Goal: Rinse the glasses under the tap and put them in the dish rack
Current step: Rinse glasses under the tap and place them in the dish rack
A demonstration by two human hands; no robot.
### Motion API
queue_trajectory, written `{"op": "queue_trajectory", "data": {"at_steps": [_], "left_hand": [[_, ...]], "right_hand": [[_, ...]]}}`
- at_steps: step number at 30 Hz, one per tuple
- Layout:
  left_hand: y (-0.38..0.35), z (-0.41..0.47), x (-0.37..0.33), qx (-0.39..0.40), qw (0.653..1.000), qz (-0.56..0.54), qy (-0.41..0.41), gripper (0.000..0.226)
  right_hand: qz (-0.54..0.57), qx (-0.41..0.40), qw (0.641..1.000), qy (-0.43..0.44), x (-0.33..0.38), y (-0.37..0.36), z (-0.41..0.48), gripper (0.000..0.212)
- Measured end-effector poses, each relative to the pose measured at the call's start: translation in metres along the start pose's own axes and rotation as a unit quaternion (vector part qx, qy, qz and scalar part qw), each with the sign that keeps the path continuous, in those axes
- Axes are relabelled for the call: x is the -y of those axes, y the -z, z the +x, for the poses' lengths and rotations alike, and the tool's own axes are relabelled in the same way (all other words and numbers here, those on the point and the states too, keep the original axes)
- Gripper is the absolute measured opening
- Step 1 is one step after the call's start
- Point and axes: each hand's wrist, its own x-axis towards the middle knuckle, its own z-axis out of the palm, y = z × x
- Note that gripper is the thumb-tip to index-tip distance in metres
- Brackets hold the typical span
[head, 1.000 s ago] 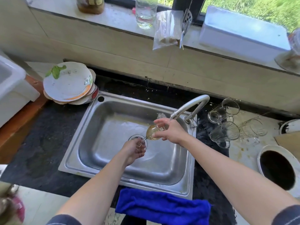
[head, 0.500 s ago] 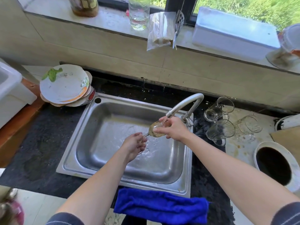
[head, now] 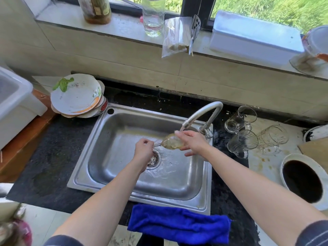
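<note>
Glass (head: pixel 170 144) blurred under tap (head: pixel 202 112); right hand (head: pixel 193 142) hides rim

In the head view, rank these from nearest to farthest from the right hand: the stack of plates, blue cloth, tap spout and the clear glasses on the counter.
1. tap spout, just above the right hand and its wine glass.
2. clear glasses, to its right.
3. blue cloth, below, nearer the person.
4. stack of plates, far left, at the back.

I see a stack of dirty plates (head: pixel 76 96) on the dark counter (head: pixel 53 157) at left. A blue cloth (head: pixel 179 224) is draped over the front edge, and a white bucket (head: pixel 301 180) stands at right. On the sill (head: pixel 124 27) are a jar (head: pixel 96 9), a plastic bag (head: pixel 174 38) and a white box (head: pixel 255 34).
</note>
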Motion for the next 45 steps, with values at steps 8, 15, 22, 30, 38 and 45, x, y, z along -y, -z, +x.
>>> {"op": "queue_trajectory", "data": {"at_steps": [8, 15, 22, 30, 38, 45], "left_hand": [[0.006, -0.025, -0.045, -0.135, 0.896, 0.302, -0.295, 0.012], [-0.007, -0.011, -0.037, -0.029, 0.972, 0.115, -0.204, 0.01], [-0.022, 0.017, -0.037, 0.149, 0.98, 0.023, 0.128, 0.013], [-0.045, 0.055, -0.048, 0.121, 0.984, -0.038, 0.128, 0.032], [-0.052, 0.068, -0.049, 0.059, 0.993, -0.081, 0.063, 0.01], [-0.05, 0.067, -0.045, 0.07, 0.995, -0.047, 0.047, 0.01]], "right_hand": [[0.009, -0.046, 0.999, -0.001, -0.018, 0.014, -0.006, 0.012], [0.103, -0.01, 0.994, 0.044, -0.001, 0.002, -0.014, 0.009], [-0.302, -0.07, 0.898, 0.312, -0.001, 0.003, -0.018, 0.008], [-0.459, -0.054, 0.816, 0.348, -0.011, 0.011, -0.023, 0.027], [-0.48, -0.013, 0.833, 0.273, -0.006, -0.007, -0.027, 0.043], [-0.494, -0.009, 0.826, 0.271, -0.003, -0.011, -0.027, 0.041]]}}
